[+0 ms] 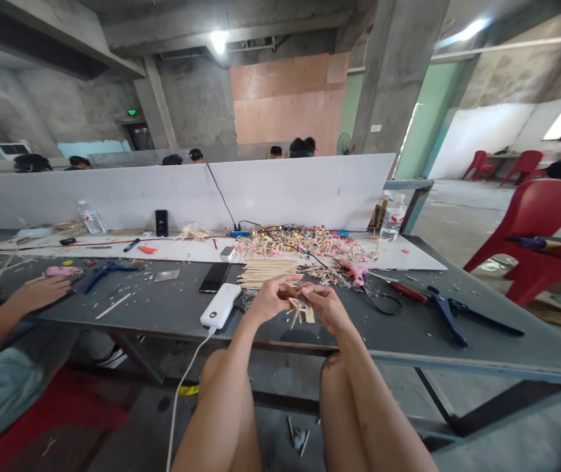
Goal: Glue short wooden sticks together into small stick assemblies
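My left hand (pixel 271 300) and my right hand (pixel 327 307) come together over the table's near edge. Between their fingertips is a small structure of wooden sticks (pixel 300 313), and both hands are closed on it. Some of its sticks point downward below the fingers; the part behind my fingers is hidden. Just past my hands lies a row of wooden sticks (pixel 265 272). A pink glue gun (pixel 355 273) rests to the right of my right hand. Left of my left hand are a white power bank (pixel 221 307) with a cable and a black phone (pixel 215 278).
A heap of small stick pieces with coloured ends (pixel 304 244) lies before the white partition (pixel 290 190). Blue-handled cutters (pixel 450 314) lie at right. Another person's hand (pixel 46 292) is at the left, near blue pliers (pixel 105 274). A water bottle (pixel 393 216) stands far right.
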The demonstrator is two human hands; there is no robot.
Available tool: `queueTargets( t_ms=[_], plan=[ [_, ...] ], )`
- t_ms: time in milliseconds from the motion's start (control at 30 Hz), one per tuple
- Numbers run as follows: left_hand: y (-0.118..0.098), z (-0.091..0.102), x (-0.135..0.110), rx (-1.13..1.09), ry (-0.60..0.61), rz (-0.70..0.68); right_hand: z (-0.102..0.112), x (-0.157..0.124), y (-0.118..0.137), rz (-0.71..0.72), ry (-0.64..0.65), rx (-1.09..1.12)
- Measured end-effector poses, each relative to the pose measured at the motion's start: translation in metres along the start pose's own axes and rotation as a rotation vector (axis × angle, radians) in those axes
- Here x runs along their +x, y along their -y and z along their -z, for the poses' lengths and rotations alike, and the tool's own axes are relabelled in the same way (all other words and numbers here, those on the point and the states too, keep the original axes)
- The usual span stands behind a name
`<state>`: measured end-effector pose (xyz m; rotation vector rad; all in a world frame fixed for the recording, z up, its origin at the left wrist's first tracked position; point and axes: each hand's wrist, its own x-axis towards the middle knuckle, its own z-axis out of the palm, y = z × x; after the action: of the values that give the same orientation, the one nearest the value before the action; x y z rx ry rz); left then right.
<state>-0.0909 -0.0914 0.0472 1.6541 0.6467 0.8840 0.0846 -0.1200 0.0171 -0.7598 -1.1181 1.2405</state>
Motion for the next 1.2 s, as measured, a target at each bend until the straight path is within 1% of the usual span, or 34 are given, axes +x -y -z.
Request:
queueTargets(
  t_ms=[133,233,300,367,433,500,633,733,1033,1200],
  plan=[
    [-0.001,0.0,0.0,-0.013,0.015,0.022,-0.001,-0.001,0.001,-0.013,0.01,0.024],
    [0.001,0.0,0.001,0.049,-0.03,-0.025,0.0,0.0,0.0,0.001,-0.035,0.018],
    [0.005,0.0,0.002,0.171,-0.12,-0.113,0.001,0.001,-0.002,0.033,-0.116,-0.01],
    [0.009,0.0,0.003,0.346,-0.218,-0.215,0.002,0.003,-0.005,0.06,-0.191,-0.035],
    [0.013,-0.001,0.003,0.52,-0.278,-0.302,0.002,0.005,-0.007,0.067,-0.218,-0.055],
    [0.015,-0.002,0.004,0.637,-0.301,-0.365,0.001,0.006,-0.009,0.058,-0.21,-0.058],
    [0.015,-0.006,0.002,0.752,-0.307,-0.436,-0.003,0.005,-0.012,0.036,-0.13,-0.031],
    [0.014,-0.007,0.001,0.788,-0.309,-0.462,-0.004,0.005,-0.013,0.035,-0.087,-0.014],
    [0.017,-0.008,0.003,0.825,-0.299,-0.45,-0.006,0.004,-0.009,0.1,-0.168,-0.053],
    [0.018,-0.007,0.002,0.807,-0.324,-0.42,-0.005,0.002,-0.007,0.156,-0.149,-0.146]
  ],
)
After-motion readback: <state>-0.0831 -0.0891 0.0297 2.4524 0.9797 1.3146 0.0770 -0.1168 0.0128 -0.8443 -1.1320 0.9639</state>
